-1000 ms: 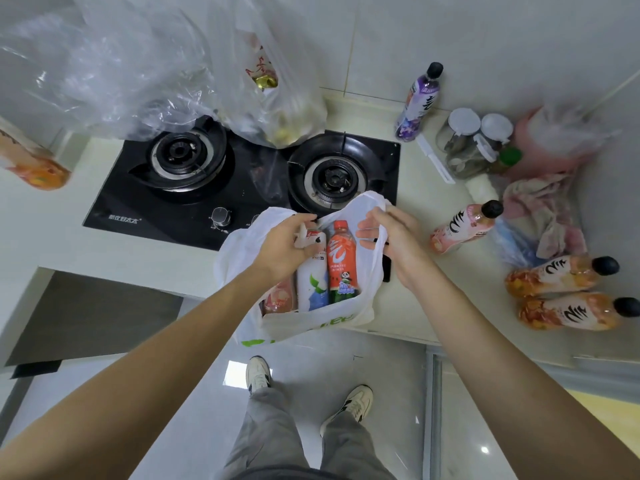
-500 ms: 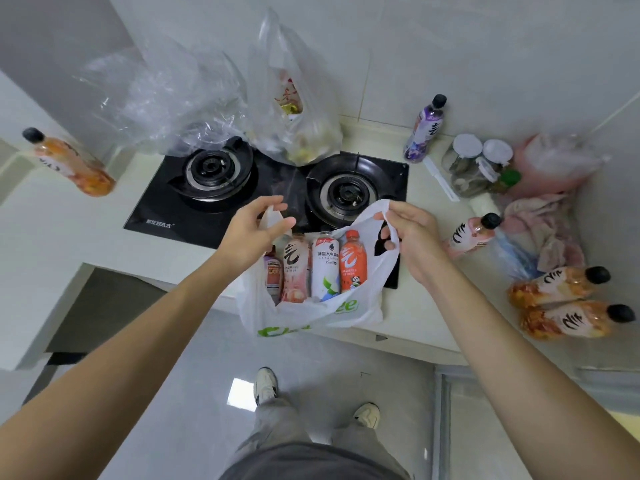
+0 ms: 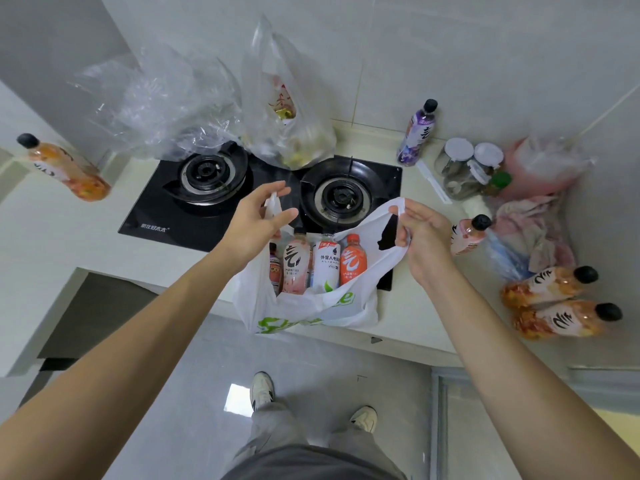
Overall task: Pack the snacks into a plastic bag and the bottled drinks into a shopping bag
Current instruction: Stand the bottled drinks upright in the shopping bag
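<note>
Four bottles (image 3: 313,263) stand upright in your white shopping bag (image 3: 304,313); your left hand (image 3: 254,225) and right hand (image 3: 420,237) each pinch a handle, holding it open.

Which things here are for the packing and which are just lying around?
For the job: shopping bag, bottles in it, loose bottles, snack bag, both hands.
Lying about: stove, jars, cloth.
</note>
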Available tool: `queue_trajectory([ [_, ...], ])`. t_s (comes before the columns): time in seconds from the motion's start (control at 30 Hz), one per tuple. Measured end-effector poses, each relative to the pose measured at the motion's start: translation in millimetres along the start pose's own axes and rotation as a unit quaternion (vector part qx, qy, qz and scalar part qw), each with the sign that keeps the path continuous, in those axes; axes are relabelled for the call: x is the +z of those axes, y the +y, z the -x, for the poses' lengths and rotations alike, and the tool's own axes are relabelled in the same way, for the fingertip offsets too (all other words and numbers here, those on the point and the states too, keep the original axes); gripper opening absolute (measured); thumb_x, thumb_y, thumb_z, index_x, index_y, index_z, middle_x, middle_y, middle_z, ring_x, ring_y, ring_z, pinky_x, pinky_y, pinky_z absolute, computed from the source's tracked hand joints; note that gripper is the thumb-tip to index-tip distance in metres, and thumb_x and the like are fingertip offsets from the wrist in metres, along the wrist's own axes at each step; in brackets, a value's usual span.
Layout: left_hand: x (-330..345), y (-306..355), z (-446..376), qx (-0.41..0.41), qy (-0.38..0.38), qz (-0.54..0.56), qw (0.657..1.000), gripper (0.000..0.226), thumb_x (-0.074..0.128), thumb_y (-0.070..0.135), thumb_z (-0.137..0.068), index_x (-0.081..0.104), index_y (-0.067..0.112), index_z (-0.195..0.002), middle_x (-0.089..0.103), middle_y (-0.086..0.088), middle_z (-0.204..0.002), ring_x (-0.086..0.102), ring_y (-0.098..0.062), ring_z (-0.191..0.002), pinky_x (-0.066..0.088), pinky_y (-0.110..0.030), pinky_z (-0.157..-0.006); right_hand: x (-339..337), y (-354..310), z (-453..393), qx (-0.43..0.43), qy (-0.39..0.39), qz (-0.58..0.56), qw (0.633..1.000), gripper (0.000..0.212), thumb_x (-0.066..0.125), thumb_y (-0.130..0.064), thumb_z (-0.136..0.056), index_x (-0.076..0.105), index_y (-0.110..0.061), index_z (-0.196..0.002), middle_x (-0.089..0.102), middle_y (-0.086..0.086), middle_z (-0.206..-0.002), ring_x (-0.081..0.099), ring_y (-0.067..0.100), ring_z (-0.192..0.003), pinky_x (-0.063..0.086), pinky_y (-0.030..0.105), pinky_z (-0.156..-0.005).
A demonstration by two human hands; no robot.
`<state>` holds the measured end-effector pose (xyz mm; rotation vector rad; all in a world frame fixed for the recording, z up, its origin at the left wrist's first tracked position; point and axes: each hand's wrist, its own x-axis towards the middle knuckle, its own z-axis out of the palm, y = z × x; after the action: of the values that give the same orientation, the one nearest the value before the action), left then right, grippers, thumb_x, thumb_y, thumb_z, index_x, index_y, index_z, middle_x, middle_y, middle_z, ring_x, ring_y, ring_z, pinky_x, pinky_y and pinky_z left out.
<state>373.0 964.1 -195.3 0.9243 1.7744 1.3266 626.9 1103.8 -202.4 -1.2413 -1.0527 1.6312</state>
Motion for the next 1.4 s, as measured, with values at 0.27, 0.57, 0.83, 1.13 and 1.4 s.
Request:
queue_trajectory([
  [0.27,24.1,15.9,-19.8,0.028,-0.034,-0.012,0.999,0.058,0.076,0.018,-0.093,0.053,0.021,-0.146,0.063,0.011,-0.138,0.064,-0.014,-0.092,0.058,-0.025,-0.064,-34.4,-13.1,1.1,-0.013,0.024,-0.006,1.0,0.035,0.053,0.015,-0.094,0.075,-0.012,-0.093,0.068,0.019,-0.087,0.043,0.014,-0.046,0.028,0.023,-0.046],
  [0.57,37.0,27.5,-27.0,0.055,-0.031,-0.024,0.998,0.059,0.073,0.008,-0.094,0.051,0.017,-0.148,0.062,0.008,-0.139,0.06,-0.016,-0.079,0.06,-0.031,-0.068,-39.9,-34.9,0.7,-0.033,0.029,-0.024,0.999,0.034,0.05,0.013,-0.098,0.073,-0.012,-0.095,0.075,0.011,-0.096,0.042,0.011,-0.043,0.024,0.023,-0.043],
  [0.83,28.7,8.0,-28.0,0.014,-0.009,-0.029,0.999,0.053,0.071,0.007,-0.095,0.055,0.021,-0.144,0.063,0.008,-0.137,0.067,-0.008,-0.092,0.059,-0.03,-0.067,-36.1,-21.9,-5.2,0.0,0.007,0.08,0.997,0.046,0.049,0.017,-0.086,0.066,-0.011,-0.119,0.075,0.013,-0.108,0.051,0.018,-0.048,0.036,0.023,-0.042],
  [1.13,40.2,1.9,-34.5,0.023,-0.017,-0.157,0.987,0.042,0.073,0.014,-0.093,0.062,0.02,-0.133,0.061,0.007,-0.119,0.059,-0.008,-0.085,0.055,-0.034,-0.092,-41.8,-7.6,-8.2,-0.127,0.014,0.345,0.93,0.051,0.049,0.011,-0.091,0.063,-0.025,-0.124,0.046,0.0,-0.12,0.063,0.026,-0.102,0.063,0.04,-0.065],
  [1.4,62.7,-3.5,-27.2,0.191,0.058,-0.416,0.887,0.049,0.074,0.02,-0.083,0.061,0.014,-0.129,0.041,-0.017,-0.144,0.039,-0.041,-0.128,0.039,-0.046,-0.108,-20.0,10.9,2.3,-0.374,-0.089,0.653,0.652,0.061,0.065,0.013,-0.066,0.069,-0.006,-0.123,0.055,0.012,-0.134,0.045,0.033,-0.126,0.039,0.047,-0.114],
])
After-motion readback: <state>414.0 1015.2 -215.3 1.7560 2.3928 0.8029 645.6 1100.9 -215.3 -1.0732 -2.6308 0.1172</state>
